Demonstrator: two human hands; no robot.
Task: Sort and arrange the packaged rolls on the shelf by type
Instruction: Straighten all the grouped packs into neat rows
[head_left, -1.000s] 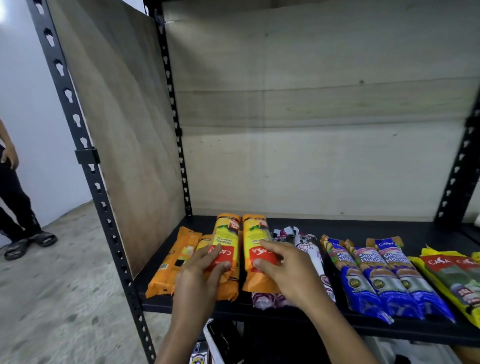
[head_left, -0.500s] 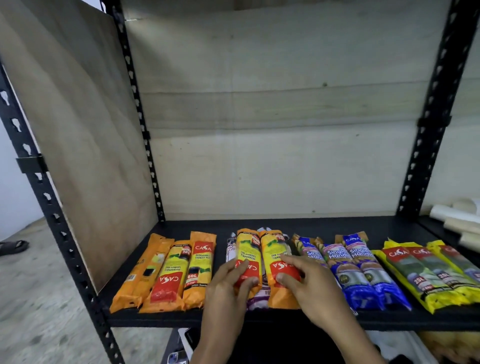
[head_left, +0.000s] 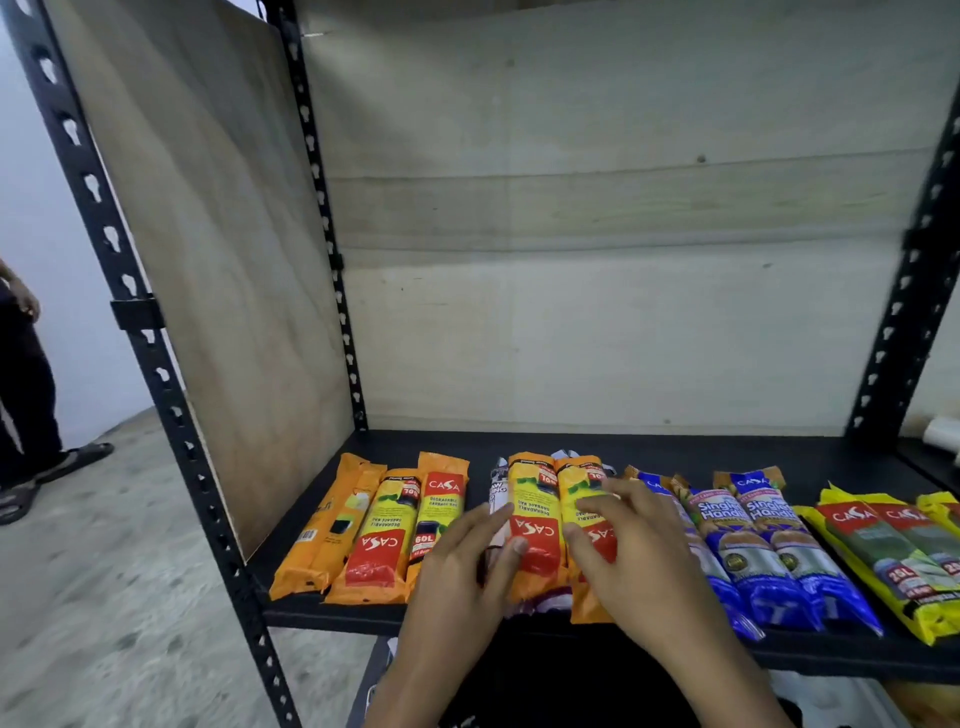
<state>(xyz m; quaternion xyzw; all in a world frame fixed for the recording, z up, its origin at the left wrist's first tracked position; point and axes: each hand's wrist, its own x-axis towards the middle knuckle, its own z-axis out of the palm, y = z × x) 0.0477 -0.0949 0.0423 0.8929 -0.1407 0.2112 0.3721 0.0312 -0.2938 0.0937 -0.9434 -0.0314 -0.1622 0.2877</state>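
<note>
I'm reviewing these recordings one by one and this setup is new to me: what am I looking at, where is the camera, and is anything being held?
There is no machine here. One wide-angle camera worn on a person's head looks forward and down, so the two bare hands at the bottom are that person's own.

In front is a black metal shelf with plywood side and back panels. Long packaged rolls lie on it side by side: three orange packets at the left, blue packets right of the middle, and yellow packets with red labels at the far right.

In the middle, two more orange-yellow packets lie on top of a white packet. The left hand and the right hand rest on these two, fingers spread; neither is closed around one.

At the far left edge another person's leg and sandal show.
</note>
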